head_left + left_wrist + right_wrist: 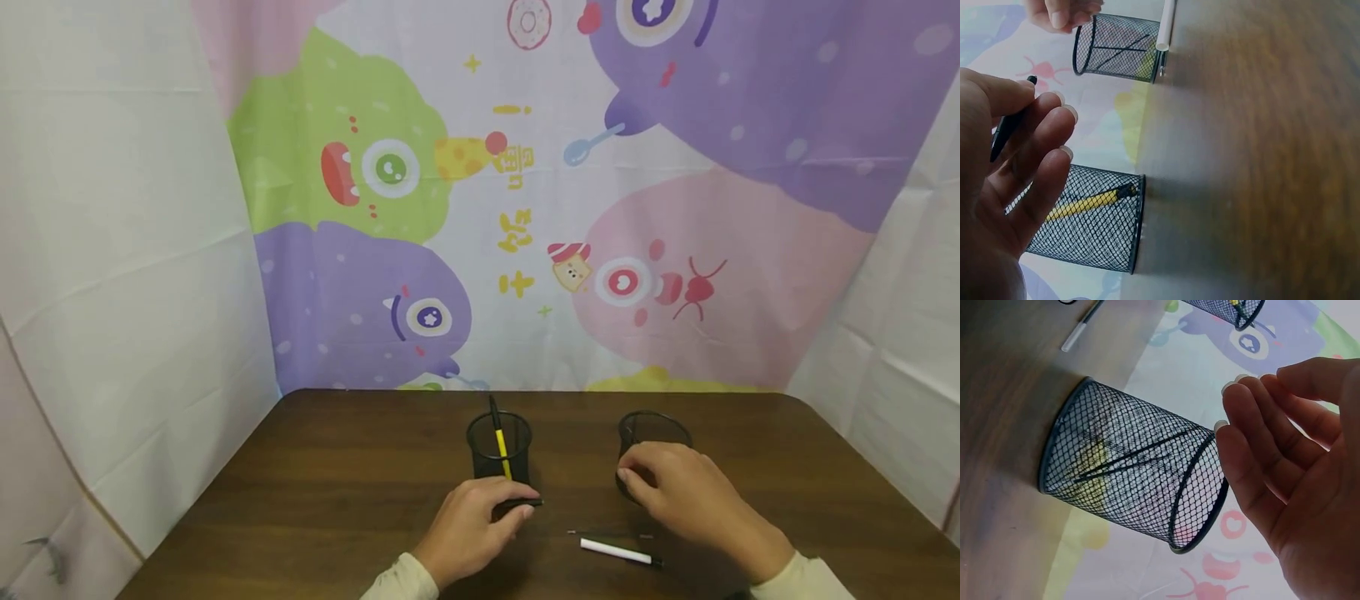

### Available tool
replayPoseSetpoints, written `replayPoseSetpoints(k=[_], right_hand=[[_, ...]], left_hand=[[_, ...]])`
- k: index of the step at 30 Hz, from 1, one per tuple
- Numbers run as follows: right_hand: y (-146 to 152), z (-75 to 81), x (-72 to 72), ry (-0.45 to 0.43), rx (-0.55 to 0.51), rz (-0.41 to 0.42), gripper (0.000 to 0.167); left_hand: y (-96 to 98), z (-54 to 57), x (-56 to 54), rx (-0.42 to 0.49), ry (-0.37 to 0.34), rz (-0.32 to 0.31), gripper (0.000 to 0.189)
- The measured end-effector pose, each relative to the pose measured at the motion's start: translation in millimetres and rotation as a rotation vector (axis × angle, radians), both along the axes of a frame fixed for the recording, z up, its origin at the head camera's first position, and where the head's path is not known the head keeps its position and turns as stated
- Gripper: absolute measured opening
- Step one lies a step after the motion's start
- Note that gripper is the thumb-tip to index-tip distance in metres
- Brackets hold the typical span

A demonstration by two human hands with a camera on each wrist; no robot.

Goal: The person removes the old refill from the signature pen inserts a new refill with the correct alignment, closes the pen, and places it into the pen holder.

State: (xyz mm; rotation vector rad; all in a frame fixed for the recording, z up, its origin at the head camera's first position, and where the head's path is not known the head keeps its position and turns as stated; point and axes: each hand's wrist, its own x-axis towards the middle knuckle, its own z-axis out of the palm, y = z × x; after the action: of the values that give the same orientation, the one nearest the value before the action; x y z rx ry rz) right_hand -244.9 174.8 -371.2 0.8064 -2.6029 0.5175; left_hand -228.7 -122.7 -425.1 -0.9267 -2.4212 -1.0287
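Observation:
My left hand (472, 527) pinches a short, tapered black pen part (1010, 128) between thumb and index finger, its other fingers loosely bent. Just beyond that hand, a black mesh pen cup (483, 467) holds a yellow and black pen (501, 440). My right hand (686, 492) is at the near side of a second mesh cup (1129, 465), fingers loosely bent with nothing between them. Inside this second cup, two thin dark sticks (1141, 453) lean against the mesh. A white pen barrel (615, 551) with a dark end lies on the table between the hands.
A thin refill-like stick (600, 534) lies just behind the white barrel on the brown wooden table (337, 500). A cartoon-printed cloth (525, 350) hangs behind the table, with pale cloth on both sides.

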Motion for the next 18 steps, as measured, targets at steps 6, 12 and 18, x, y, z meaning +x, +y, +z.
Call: replayPoseSetpoints(k=[6,12,18], right_hand=[[1.7,1.4,-1.2,0.033,-0.016,-0.002,0.008],[2.3,2.4,-3.6,0.067,-0.023,-0.014,0.008],[0.7,3.4,-5.6,0.072,-0.013,-0.019,0.008]], left_hand=[[0.7,-0.3,-0.3,-0.006,-0.001,-0.001,0.014],[0.8,0.7,-0.7,-0.005,0.008,0.003,0.014],[-0.3,0.5,-0.3,0.001,-0.005,0.001,0.014]])
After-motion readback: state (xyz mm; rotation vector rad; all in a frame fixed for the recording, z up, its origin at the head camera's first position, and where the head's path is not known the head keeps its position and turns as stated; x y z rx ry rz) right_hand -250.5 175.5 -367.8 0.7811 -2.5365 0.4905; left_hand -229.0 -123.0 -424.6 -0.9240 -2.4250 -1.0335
